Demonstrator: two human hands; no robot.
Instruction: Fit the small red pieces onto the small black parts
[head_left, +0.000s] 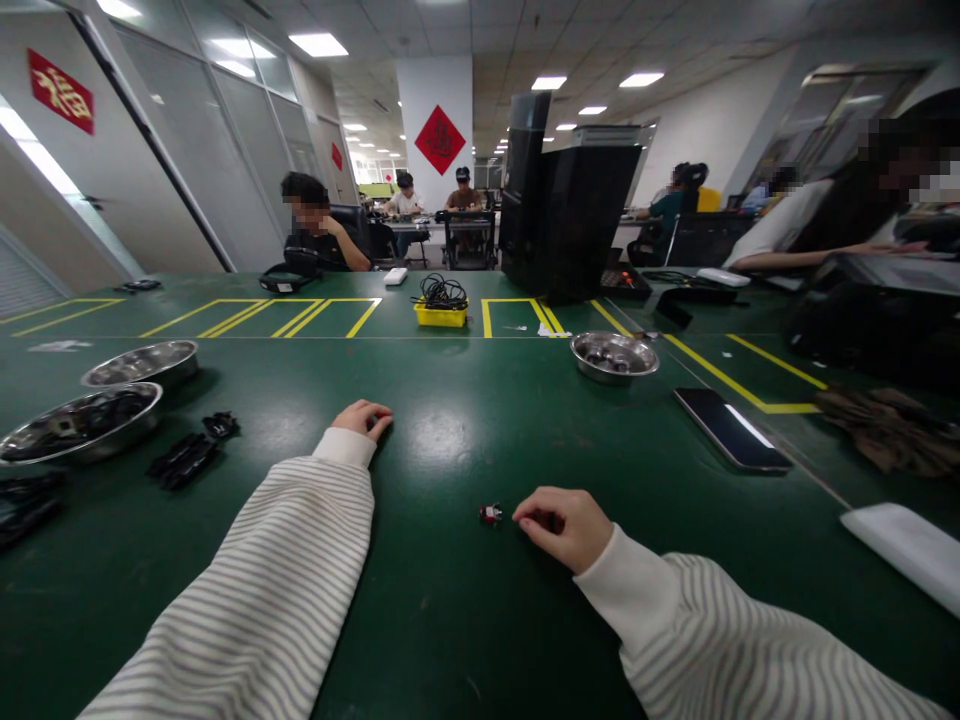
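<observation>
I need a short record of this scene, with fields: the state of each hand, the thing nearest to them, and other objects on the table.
left hand: fingers curled, resting on the green table, nothing visible in it
right hand: fingers curled, on the table, fingertips towards the small part
small part: red and silver, just left of the right hand, small gap between
left side: steel bowl with dark contents; loose black parts beside it
right side: second steel bowl; phone lying flat

Green table (465, 440); yellow tray (440, 316); striped sleeves (300, 560).
</observation>
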